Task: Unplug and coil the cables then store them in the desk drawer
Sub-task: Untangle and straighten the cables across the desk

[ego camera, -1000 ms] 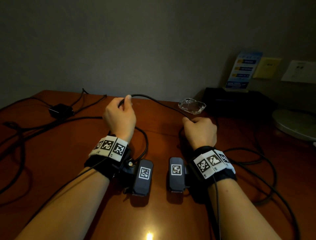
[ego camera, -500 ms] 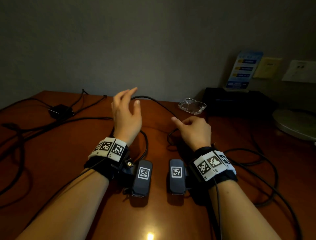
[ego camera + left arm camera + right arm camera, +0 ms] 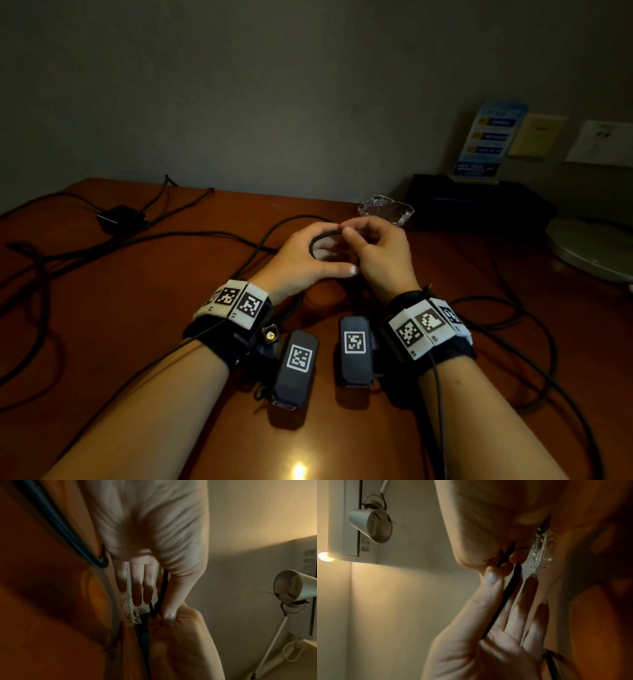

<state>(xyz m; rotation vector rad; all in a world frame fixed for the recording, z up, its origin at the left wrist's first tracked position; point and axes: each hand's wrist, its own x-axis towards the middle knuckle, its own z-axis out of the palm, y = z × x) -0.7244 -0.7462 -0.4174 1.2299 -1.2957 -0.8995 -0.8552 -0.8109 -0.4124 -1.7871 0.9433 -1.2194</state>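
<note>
A thin black cable (image 3: 317,238) bends into a small loop between my two hands above the brown desk (image 3: 137,325). My left hand (image 3: 305,260) keeps its fingers (image 3: 137,588) straight, and the cable (image 3: 163,585) runs through the fork between thumb and index finger. My right hand (image 3: 380,253) pinches the cable (image 3: 508,588) at its fingertips, right against the left thumb tip (image 3: 489,577). The rest of the cable trails off left over the desk. No drawer is in view.
A glass ashtray (image 3: 385,209) sits just behind the hands. A black adapter (image 3: 121,217) with more cables lies far left; other cable loops (image 3: 496,308) lie right. A black box (image 3: 479,202), a leaflet stand (image 3: 489,140) and a white disc (image 3: 589,246) stand back right.
My left hand let go of the cable, opened and swung right. My right hand carried the cable up to meet it, and the two now touch with a loop between them.
</note>
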